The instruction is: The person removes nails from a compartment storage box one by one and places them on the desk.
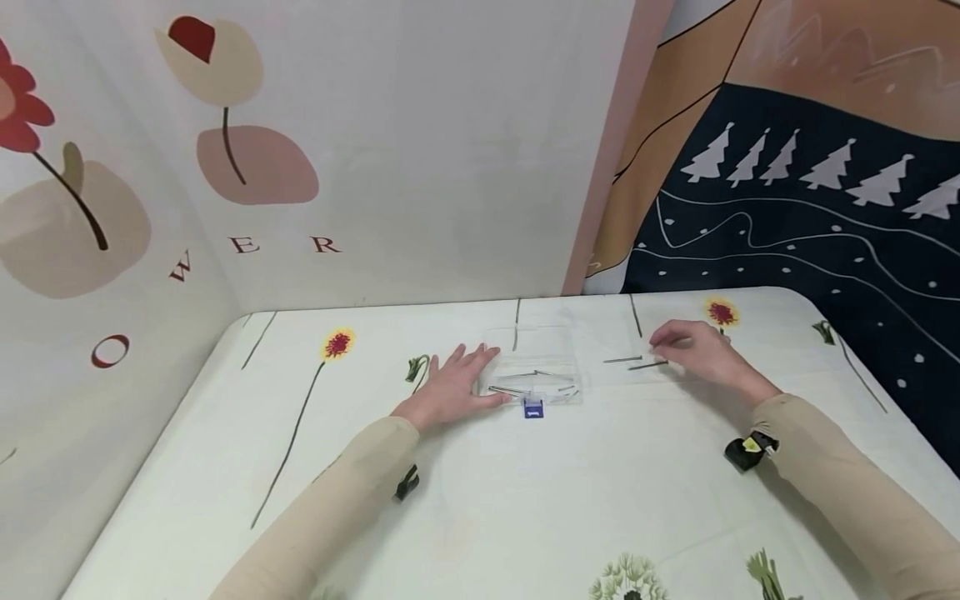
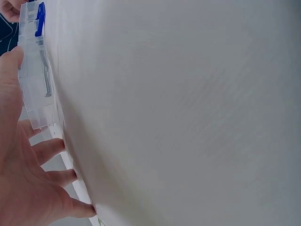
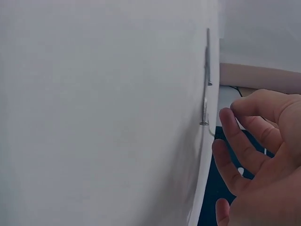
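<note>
A clear plastic box [image 1: 551, 354] with a blue latch [image 1: 533, 408] lies on the table, several nails [image 1: 510, 390] inside it. My left hand [image 1: 453, 387] rests at the box's left side with its fingers spread, the thumb along the near edge. In the left wrist view the thumb overlaps the clear wall of the box [image 2: 30, 94]. To the right of the box, two loose nails [image 1: 622, 360] lie on the cloth. My right hand [image 1: 701, 350] hovers by their head ends, fingers loosely bent. The right wrist view shows the nearer nail [image 3: 205, 106] apart from the fingertips.
A white cloth [image 1: 525, 500] printed with flowers covers the table. Behind it stands a pale printed curtain [image 1: 450, 167], with a dark tree-patterned cloth [image 1: 787, 217] on the right. Each forearm wears a dark wrist camera [image 1: 744, 452].
</note>
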{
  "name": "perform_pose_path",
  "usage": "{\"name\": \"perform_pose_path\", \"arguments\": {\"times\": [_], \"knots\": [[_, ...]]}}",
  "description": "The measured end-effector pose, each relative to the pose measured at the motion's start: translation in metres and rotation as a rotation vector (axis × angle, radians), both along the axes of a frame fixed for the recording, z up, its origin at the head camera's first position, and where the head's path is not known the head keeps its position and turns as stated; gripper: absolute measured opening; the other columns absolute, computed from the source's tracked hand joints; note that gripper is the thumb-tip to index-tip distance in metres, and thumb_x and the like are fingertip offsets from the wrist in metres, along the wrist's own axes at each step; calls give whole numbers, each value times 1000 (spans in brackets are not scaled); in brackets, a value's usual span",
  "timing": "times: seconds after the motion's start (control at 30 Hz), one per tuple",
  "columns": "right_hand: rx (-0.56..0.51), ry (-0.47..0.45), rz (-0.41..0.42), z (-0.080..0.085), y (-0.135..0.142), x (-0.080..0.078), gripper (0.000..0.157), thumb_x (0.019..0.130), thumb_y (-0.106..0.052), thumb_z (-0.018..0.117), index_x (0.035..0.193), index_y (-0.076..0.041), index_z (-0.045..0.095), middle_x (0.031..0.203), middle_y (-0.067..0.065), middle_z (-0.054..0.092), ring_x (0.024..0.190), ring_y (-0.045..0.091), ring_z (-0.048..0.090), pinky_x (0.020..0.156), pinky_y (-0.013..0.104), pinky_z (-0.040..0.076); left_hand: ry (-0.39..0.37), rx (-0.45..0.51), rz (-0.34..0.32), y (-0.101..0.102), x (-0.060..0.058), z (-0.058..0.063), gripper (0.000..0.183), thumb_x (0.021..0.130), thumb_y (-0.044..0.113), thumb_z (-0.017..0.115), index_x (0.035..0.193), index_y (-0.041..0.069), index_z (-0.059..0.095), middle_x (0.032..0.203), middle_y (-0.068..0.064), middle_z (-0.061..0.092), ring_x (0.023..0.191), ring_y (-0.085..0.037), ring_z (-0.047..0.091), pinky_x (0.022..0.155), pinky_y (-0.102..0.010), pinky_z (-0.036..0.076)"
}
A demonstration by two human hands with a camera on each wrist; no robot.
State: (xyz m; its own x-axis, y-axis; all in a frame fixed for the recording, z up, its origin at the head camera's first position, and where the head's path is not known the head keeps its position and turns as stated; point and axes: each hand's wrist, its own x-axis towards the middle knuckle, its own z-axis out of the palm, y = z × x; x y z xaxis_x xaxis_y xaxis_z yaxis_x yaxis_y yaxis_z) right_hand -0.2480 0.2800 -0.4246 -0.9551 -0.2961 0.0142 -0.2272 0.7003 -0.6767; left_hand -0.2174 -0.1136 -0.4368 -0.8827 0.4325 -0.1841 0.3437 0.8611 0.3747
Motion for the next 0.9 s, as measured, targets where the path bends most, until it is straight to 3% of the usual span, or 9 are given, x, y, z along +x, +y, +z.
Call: {"name": "perform_pose_path", "arguments": {"times": [0.13, 0.33, 0.6, 0.9], "knots": [[-8, -10, -19, 4, 1, 1, 17, 93, -9, 62, 106, 0, 67, 106, 17, 66, 102, 32, 55, 86, 52, 35, -2, 1, 3, 1, 0, 0, 83, 89, 62, 53, 155, 21, 24, 158, -9, 19, 144, -37, 8, 107, -67, 1], [-41, -1, -25, 6, -5, 2, 19, 95, -10, 61, 108, 2, 67, 107, 19, 65, 105, 33, 54, 86, 46, 39, -2, 3, 3, 1, 1, 1, 83, 89, 62, 54, 155, 21, 24, 158, -8, 20, 144, -37, 8, 107, -67, 1], [-103, 2, -6, 5, -18, 1, 20, 96, -12, 60, 109, 2, 67, 110, 19, 64, 110, 35, 53, 94, 52, 37, 15, 6, -5, 0, 1, 0, 83, 89, 62, 55, 154, 20, 26, 158, -10, 21, 144, -39, 10, 106, -68, 3], [-154, 3, 27, 8, -38, 4, 19, 95, -10, 61, 108, 2, 67, 110, 18, 64, 110, 34, 53, 92, 50, 37, 13, 12, -1, -1, 1, 0, 84, 88, 63, 55, 154, 21, 26, 157, -9, 21, 144, -38, 11, 106, -68, 2]]}}
